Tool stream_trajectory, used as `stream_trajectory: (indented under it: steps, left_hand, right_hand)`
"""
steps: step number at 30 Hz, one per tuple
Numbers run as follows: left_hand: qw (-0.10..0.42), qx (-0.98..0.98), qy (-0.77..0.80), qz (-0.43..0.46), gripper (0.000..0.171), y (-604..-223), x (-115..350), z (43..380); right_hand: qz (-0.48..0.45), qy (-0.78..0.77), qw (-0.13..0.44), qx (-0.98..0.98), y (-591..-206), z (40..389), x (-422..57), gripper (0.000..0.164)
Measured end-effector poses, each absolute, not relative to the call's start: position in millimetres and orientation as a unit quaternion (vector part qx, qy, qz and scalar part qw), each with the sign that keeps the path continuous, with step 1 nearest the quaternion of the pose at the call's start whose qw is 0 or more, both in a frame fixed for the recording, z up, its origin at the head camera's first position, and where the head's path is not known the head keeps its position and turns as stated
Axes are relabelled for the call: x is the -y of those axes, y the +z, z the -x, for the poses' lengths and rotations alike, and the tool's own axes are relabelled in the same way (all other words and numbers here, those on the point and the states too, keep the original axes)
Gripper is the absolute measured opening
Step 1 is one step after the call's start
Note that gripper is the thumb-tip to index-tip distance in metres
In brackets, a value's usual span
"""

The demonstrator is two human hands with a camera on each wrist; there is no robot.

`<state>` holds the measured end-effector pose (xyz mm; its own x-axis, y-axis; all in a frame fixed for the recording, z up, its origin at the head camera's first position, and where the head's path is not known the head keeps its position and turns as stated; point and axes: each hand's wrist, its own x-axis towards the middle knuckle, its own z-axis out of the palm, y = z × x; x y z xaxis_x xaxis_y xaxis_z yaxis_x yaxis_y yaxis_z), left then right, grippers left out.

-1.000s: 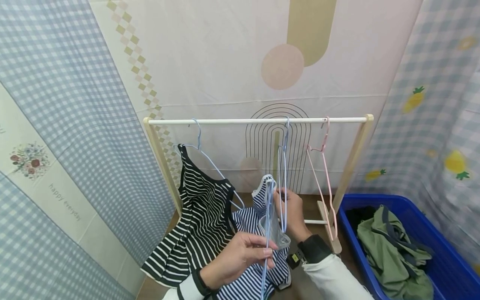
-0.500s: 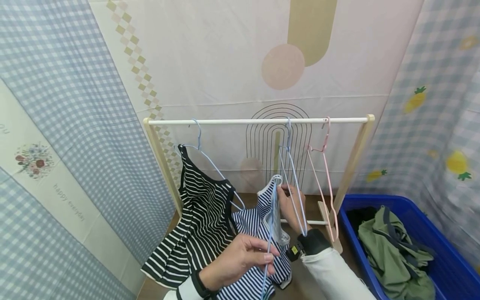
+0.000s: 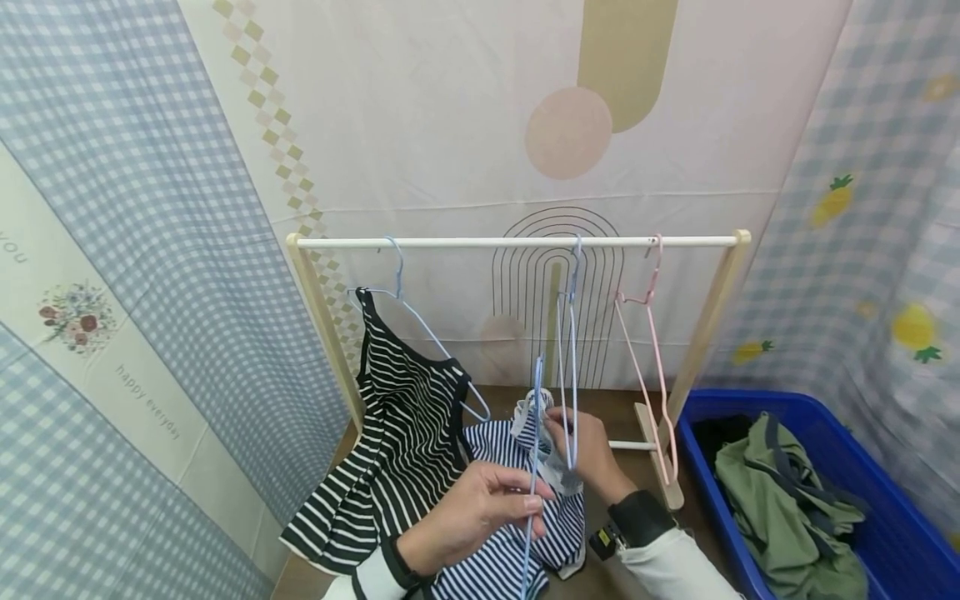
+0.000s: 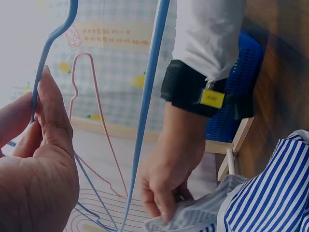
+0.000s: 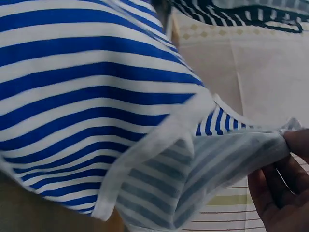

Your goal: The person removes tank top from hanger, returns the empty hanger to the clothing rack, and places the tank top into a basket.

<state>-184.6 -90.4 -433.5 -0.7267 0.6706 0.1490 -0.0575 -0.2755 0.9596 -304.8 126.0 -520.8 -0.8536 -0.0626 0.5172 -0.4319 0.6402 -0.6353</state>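
Note:
My left hand (image 3: 483,508) pinches a thin blue clothes hanger (image 3: 538,371) between thumb and fingers, its end pointing up past the garment. A blue-and-white striped top (image 3: 491,550) with white trim hangs below and behind that hand. My right hand (image 3: 581,442) pinches this top by its upper edge, close beside the hanger's end. In the right wrist view, the top's pale inner side (image 5: 217,164) shows, with the right fingers (image 5: 270,193) at its edge. The left wrist view shows the left thumb and fingers (image 4: 53,106) on the blue wire.
A white rail (image 3: 465,242) on wooden posts spans the scene. From it hang a black-and-white striped camisole (image 3: 405,408), a bare blue hanger (image 3: 573,350) right by my right hand, and a pink hanger (image 3: 660,358). A blue basket (image 3: 900,533) holds green clothing (image 3: 787,500).
My right hand has lowered the edge of the striped top, so the held hanger's end now shows above it. The bare blue hanger swung against the right wrist, then back. My left hand barely moved.

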Motion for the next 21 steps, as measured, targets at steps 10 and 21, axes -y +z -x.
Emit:
stream_trajectory:
  steps: [10, 21]
  left_hand:
    - [0.227, -0.555, 0.75, -0.28, 0.048, -432.8, 93.8, 187.6]
    - [0.225, -0.564, 0.744, -0.277, 0.047, -432.9, 96.6, 189.7]
  right_hand:
    - [-0.238, 0.359, 0.15, 0.89, -552.4, 280.9, -126.4, 0.021]
    - [-0.257, 0.227, 0.077, 0.936, -585.5, 259.6, -123.4, 0.024]
